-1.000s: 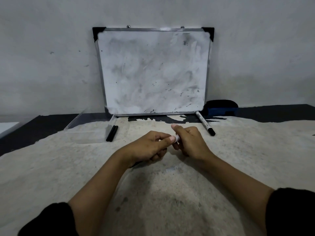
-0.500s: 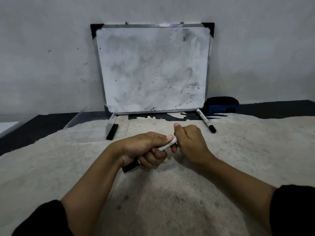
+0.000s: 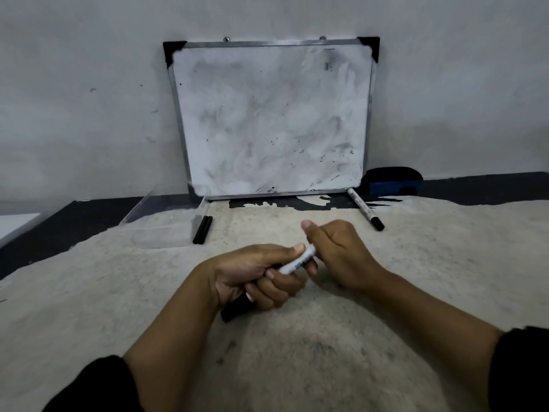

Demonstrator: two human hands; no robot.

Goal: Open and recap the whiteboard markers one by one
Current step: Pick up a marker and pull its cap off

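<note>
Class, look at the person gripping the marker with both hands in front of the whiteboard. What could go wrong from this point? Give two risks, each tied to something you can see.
1. Both the left hand and right hand grip one marker; a sudden release of the cap could jerk the hands apart and perhaps smear ink on the fingers.
2. The right hand's elbow-side swing could knock the loose marker lying near the whiteboard.

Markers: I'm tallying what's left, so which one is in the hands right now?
The white-barrelled marker, gripped by the left hand and right hand; the marker by the whiteboard lies untouched.
</note>
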